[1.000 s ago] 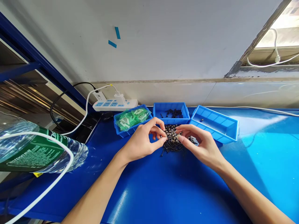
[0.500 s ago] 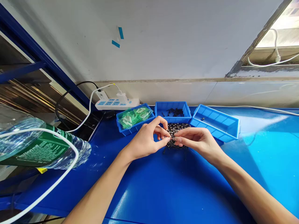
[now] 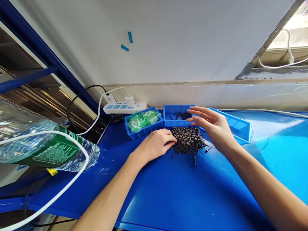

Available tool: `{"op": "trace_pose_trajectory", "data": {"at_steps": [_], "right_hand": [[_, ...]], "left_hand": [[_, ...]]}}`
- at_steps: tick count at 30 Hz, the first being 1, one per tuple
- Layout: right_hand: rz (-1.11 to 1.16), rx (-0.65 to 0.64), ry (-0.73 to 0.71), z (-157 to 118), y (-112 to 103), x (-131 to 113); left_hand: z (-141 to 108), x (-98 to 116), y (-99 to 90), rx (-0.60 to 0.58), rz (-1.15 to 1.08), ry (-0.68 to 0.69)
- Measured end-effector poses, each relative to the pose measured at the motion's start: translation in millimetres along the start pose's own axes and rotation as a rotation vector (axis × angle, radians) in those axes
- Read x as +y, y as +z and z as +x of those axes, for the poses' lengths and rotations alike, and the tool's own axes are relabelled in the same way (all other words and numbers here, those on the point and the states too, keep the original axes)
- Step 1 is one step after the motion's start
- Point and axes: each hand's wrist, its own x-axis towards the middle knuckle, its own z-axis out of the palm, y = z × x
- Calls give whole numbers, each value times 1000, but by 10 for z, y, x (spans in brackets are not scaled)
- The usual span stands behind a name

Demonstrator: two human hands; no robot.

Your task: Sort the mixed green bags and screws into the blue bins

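Observation:
A heap of dark screws [image 3: 189, 141], many with lighter metal pieces around them, lies on the blue tabletop. At its left edge rests my left hand [image 3: 156, 143], fingers curled together at the screws; what they hold, if anything, is hidden. My right hand [image 3: 211, 123] is raised to the right of the heap, fingers apart and no object visible in them. Its fingertips are over the right end of the middle blue bin [image 3: 178, 123], where some black screws [image 3: 183, 115] lie. Behind this hand, the right blue bin [image 3: 243, 126] is partly covered.
The left blue bin [image 3: 144, 131] holds green-and-clear plastic packets [image 3: 143, 119]. Behind it sits a white power strip [image 3: 115, 108] with plugs. A large plastic bottle [image 3: 55, 146] and a looping white cable [image 3: 83, 160] take up the left side. A wall [image 3: 180, 48] rises behind the bins.
My hands were together above the heap, fingertips meeting at a small piece. They have parted: the left went down to the heap's left edge, the right moved up and right and opened.

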Motion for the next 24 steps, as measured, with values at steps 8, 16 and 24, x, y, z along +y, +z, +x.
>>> {"op": "trace_pose_trajectory", "data": {"at_steps": [8,16,24], "right_hand": [[-4,22,-59,-216,-4,141],[-14,-4,-54,-227,-40,118],[-148,-103,-93,-264,-41,124]], "left_hand": [[25,72,-11,-116,17,-136],[21,80,-62,-68,-86,-175],[35,106,-48,141,-227,-149]]}}
